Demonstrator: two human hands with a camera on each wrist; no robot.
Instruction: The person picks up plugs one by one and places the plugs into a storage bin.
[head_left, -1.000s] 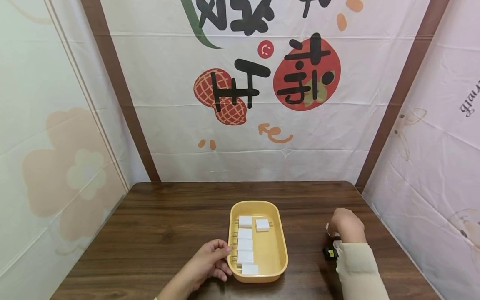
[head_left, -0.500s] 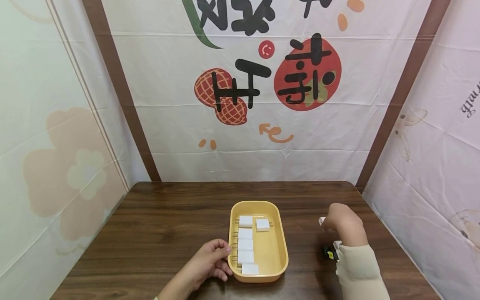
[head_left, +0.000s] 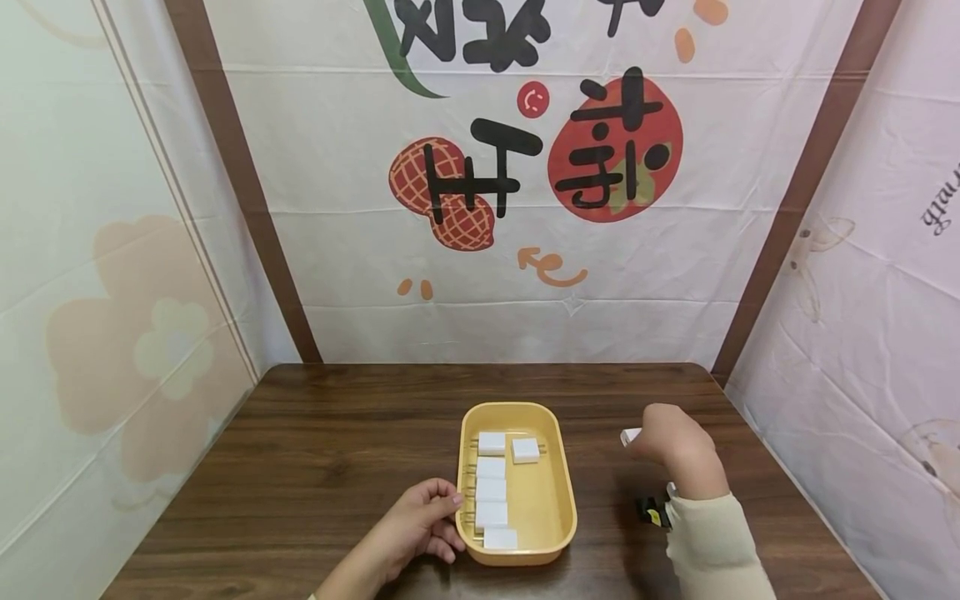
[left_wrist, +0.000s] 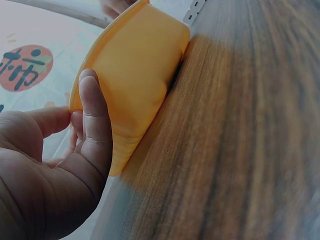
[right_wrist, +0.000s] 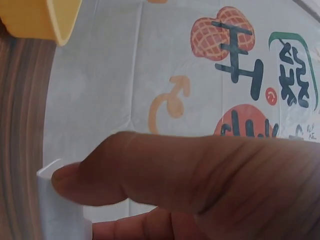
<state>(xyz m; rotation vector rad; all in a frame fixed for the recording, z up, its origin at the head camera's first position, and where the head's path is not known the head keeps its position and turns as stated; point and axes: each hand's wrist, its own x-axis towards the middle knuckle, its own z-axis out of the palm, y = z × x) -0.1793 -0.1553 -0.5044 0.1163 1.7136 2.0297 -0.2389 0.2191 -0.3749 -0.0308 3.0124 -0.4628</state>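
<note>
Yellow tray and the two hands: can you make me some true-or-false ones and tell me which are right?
The yellow tray holds six white plug adapters. True.
All six sit in one row. False: five line the left side and one sits apart.
The left hand holds an adapter. False: it touches the tray's rim.
The right hand pinches a white block. True.
The table is brown. True.

The dark wood-grain table (head_left: 337, 425) has rounded far corners. Behind it hangs a white printed curtain (head_left: 337, 258) with black characters (head_left: 507, 137) and a red peanut drawing (head_left: 459, 229). At left, another curtain (head_left: 67, 167) shows a pinkish flower (head_left: 168, 346).
</note>
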